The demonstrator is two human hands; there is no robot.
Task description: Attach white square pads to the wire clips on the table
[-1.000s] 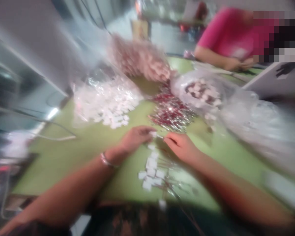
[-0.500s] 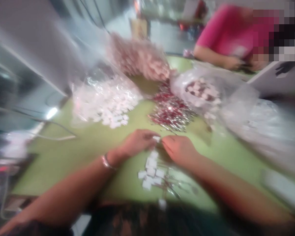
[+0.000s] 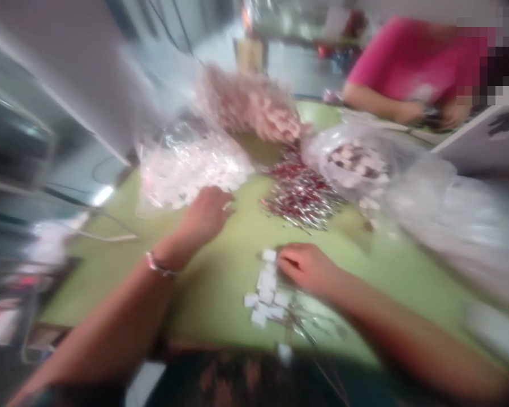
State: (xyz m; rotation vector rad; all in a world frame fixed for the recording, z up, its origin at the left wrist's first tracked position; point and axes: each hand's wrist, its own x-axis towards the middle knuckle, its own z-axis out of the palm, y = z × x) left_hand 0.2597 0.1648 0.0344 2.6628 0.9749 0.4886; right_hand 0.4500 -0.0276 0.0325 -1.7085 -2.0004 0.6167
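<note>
My left hand (image 3: 210,212) reaches down at the front edge of a pile of small white pieces (image 3: 173,178) in a clear plastic bag. Blur and the back of the hand hide what its fingers do. My right hand (image 3: 307,264) is closed over the green tabletop, fingertips pinched; what they hold is hidden. Right beside those fingertips is a white block (image 3: 269,255). Below it lies a cluster of white blocks (image 3: 266,296), with thin metal sticks (image 3: 303,322) to their right. A heap of shiny silver and red sticks (image 3: 303,192) lies beyond my hands.
A bag of pink pieces (image 3: 254,110) stands at the back. An open bag of white and dark pieces (image 3: 358,158) is at right, beside more clear plastic (image 3: 470,209). Across the table sits a person in a pink shirt (image 3: 411,62), hands together. A cable (image 3: 110,234) lies at left.
My left hand has left the white block beside my right hand and moved left and away from me to the pile of white pieces. My right hand stays nearly in place. The view has shifted slightly.
</note>
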